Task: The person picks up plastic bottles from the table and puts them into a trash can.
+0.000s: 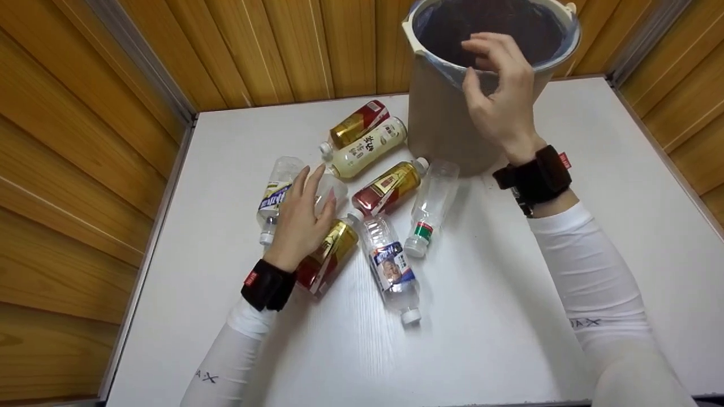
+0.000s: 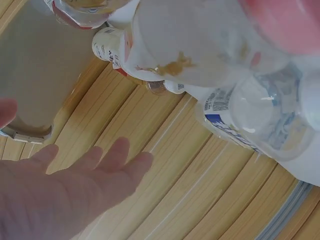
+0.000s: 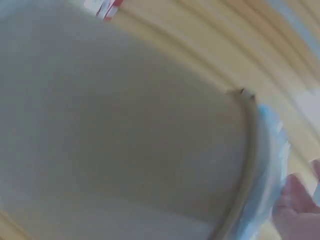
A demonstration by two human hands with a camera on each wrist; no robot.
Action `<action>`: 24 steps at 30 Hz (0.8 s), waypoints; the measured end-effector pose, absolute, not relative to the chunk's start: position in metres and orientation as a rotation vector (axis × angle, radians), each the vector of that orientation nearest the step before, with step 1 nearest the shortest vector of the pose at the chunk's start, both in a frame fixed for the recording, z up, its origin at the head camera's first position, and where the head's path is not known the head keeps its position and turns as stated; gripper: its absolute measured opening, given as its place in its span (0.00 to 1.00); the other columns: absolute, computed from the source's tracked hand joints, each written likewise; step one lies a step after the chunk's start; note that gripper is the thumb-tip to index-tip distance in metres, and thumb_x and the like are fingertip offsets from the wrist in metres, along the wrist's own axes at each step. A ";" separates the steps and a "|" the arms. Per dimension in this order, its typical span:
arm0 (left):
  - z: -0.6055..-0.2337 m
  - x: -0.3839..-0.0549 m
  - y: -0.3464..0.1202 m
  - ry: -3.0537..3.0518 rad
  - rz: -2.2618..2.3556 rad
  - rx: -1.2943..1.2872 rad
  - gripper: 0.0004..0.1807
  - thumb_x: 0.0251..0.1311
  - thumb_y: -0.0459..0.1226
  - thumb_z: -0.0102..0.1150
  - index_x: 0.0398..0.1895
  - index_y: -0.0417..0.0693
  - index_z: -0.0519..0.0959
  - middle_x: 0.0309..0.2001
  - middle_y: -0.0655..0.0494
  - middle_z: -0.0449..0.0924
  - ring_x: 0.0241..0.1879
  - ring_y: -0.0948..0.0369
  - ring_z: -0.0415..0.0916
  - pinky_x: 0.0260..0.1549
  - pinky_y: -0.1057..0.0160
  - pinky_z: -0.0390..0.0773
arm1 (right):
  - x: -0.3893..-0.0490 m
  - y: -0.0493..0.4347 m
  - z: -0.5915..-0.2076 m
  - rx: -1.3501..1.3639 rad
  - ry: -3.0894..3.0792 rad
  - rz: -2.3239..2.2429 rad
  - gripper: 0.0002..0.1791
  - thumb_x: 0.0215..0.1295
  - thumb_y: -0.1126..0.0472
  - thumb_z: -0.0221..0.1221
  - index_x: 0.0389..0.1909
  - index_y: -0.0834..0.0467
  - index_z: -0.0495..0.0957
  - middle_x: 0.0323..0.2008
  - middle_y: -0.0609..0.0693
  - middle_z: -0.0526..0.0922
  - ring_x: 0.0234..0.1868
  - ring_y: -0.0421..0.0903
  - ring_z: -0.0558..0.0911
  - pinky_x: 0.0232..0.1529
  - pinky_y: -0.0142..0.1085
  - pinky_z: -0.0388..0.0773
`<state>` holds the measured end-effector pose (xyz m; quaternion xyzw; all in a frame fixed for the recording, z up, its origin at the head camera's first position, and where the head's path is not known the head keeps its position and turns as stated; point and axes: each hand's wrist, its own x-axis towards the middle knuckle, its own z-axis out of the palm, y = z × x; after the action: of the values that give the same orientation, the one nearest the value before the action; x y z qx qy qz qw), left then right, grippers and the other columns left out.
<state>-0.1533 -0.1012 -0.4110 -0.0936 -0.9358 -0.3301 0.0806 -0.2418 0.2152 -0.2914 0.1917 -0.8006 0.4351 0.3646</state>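
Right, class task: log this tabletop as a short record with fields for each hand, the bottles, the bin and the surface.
left hand: open, fingers straight, reaching over lying bottles, nearest a clear bottle
right hand: fingers curled at the rim of the bin; grip on rim or liner unclear
bottles: seven lying on their sides, left of the bin
bin: beige, upright, with a liner
surface: white table

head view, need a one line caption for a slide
Left hand reaches over plastic bottles lying on a white table while the right hand hovers at the lined bin rim.
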 end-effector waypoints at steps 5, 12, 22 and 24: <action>-0.413 -0.152 -0.103 -2.836 -0.842 -0.269 0.33 0.74 0.50 0.48 0.79 0.54 0.59 0.79 0.37 0.53 0.75 0.38 0.56 0.73 0.33 0.54 | -0.213 0.195 -0.301 0.530 -1.861 1.331 0.11 0.60 0.75 0.53 0.37 0.71 0.84 0.39 0.45 0.82 0.42 0.37 0.79 0.44 0.26 0.79; -0.420 -0.151 -0.115 -2.930 -0.673 -0.226 0.35 0.69 0.47 0.55 0.78 0.55 0.60 0.79 0.40 0.52 0.75 0.37 0.54 0.73 0.31 0.53 | -0.205 0.187 -0.344 0.525 -1.822 1.683 0.11 0.61 0.78 0.51 0.35 0.72 0.83 0.33 0.43 0.83 0.34 0.40 0.81 0.36 0.26 0.79; -0.431 -0.168 -0.150 -2.998 -0.649 -0.049 0.36 0.68 0.48 0.53 0.78 0.53 0.60 0.78 0.34 0.51 0.74 0.32 0.54 0.69 0.27 0.55 | -0.199 0.175 -0.384 0.164 -1.774 2.528 0.16 0.67 0.75 0.45 0.43 0.57 0.78 0.39 0.49 0.83 0.40 0.44 0.82 0.45 0.34 0.79; -0.432 -0.174 -0.157 -3.019 -0.662 -0.012 0.36 0.68 0.49 0.52 0.78 0.52 0.59 0.78 0.33 0.50 0.73 0.31 0.54 0.69 0.27 0.55 | -0.199 0.170 -0.389 0.121 -1.776 2.609 0.16 0.69 0.74 0.44 0.47 0.58 0.77 0.42 0.49 0.83 0.43 0.45 0.82 0.48 0.35 0.79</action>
<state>-0.1737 -0.1571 -0.4324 -0.0039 -0.9765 -0.2142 0.0253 -0.1992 0.1703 -0.3894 0.0382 -0.5622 0.8260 -0.0082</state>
